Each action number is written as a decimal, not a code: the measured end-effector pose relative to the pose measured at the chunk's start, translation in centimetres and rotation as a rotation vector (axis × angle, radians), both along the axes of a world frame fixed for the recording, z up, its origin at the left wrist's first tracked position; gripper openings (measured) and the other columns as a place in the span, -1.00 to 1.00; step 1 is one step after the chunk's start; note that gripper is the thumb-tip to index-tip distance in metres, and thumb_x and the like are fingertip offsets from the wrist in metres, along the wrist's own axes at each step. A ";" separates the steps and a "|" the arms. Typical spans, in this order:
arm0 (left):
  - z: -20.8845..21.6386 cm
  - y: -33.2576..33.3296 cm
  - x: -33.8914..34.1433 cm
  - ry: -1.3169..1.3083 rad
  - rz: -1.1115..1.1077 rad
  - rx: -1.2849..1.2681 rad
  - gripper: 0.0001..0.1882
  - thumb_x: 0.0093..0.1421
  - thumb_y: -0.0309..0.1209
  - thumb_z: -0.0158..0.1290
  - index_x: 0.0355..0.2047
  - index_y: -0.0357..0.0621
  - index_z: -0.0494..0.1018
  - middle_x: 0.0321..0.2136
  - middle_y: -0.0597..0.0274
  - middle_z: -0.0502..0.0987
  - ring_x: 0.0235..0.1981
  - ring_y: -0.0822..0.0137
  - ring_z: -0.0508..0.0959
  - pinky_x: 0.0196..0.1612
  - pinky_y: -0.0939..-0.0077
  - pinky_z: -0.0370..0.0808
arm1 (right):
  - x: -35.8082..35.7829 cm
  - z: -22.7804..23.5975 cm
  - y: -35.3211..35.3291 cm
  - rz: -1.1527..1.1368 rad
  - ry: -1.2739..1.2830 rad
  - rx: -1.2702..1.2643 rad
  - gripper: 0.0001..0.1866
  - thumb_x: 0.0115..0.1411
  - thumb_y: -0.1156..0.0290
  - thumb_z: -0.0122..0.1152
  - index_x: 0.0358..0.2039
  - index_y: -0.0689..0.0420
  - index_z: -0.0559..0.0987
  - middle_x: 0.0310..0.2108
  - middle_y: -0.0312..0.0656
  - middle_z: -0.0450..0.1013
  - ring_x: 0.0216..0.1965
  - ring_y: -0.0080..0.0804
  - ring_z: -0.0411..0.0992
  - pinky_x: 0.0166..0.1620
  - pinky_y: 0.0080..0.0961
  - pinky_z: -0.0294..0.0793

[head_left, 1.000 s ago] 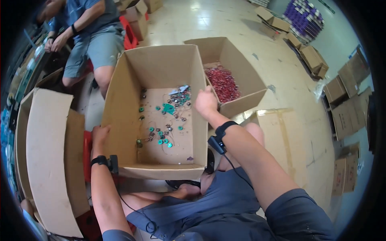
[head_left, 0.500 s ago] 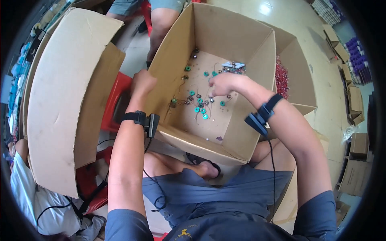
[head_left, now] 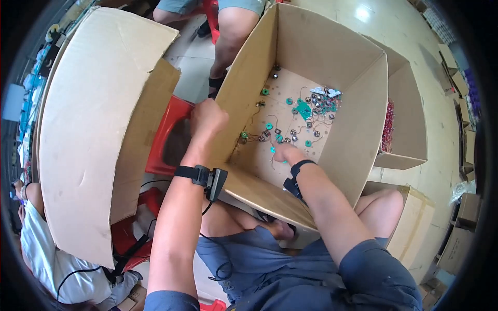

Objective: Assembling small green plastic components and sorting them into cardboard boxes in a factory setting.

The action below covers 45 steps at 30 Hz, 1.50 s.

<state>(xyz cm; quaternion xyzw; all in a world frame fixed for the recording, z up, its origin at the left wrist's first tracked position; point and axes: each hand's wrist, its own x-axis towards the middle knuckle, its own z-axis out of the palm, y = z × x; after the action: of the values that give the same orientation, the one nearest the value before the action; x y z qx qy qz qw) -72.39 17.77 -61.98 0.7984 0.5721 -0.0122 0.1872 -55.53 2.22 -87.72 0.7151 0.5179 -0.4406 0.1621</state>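
An open cardboard box (head_left: pixel 358 83) stands in front of me, its floor strewn with small round green parts (head_left: pixel 269 126) and little metal pieces on thin wires. At its left rim is my left hand (head_left: pixel 208 118), closed with the fingers curled over the cardboard. My right hand (head_left: pixel 285 152) reaches low into the near part of the box. Its fingers are drawn together beside a bright turquoise piece (head_left: pixel 273 150); what they hold is hidden. A denser heap of metal pieces (head_left: pixel 326 103) lies at the far right of the box floor, next to a green cluster (head_left: pixel 303 110).
A second carton (head_left: pixel 410 114) with red pieces (head_left: pixel 388 127) adjoins on the right. To the left stand a large carton (head_left: pixel 78 119) and a red stool (head_left: pixel 165 142). Another person's leg (head_left: pixel 236 31) is beyond the box. Dark bands with cables circle my wrists.
My right hand has moved from the middle of the box toward its near end, uncovering the green cluster. My left hand stays at the left rim. The whole view has shifted.
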 end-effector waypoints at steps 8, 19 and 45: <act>-0.4 -0.8 -0.1 -0.018 0.020 0.045 -0.69 0.02 -0.35 0.06 -0.28 -0.29 0.57 -0.26 -0.26 0.56 -0.17 -0.17 0.56 -0.08 0.07 0.50 | -2.8 -5.1 -2.3 -0.249 0.134 0.264 -0.18 0.02 0.23 0.13 0.33 -0.01 0.13 0.17 0.16 0.29 0.23 0.04 0.24 0.28 -0.27 0.19; 0.0 -0.8 1.3 -0.068 0.030 0.039 -0.65 0.02 -0.29 0.16 -0.29 -0.35 0.56 -0.27 -0.31 0.55 -0.15 -0.16 0.56 -0.08 0.11 0.51 | 4.0 0.9 0.3 -0.548 -0.109 0.653 -0.69 0.07 0.21 0.04 -0.38 0.11 0.67 -0.32 0.05 0.55 -0.23 0.03 0.52 -0.07 -0.19 0.50; 10.9 -14.7 2.9 -1.175 -0.207 -1.068 -0.65 0.42 -0.24 -0.21 0.06 -0.15 0.38 -0.19 0.20 0.56 -0.24 0.36 0.59 -0.19 0.45 0.55 | 0.3 42.2 -9.2 -0.810 1.337 1.038 -0.65 0.33 0.21 -0.02 -0.12 0.23 0.55 -0.23 -0.12 0.57 -0.18 -0.39 0.54 -0.18 -0.51 0.51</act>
<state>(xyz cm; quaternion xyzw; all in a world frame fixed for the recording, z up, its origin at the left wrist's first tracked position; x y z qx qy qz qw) -69.48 3.03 -51.08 0.5258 0.2198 0.1207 0.8128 -55.21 -6.99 -45.49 0.4224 0.3472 -0.4969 -0.6740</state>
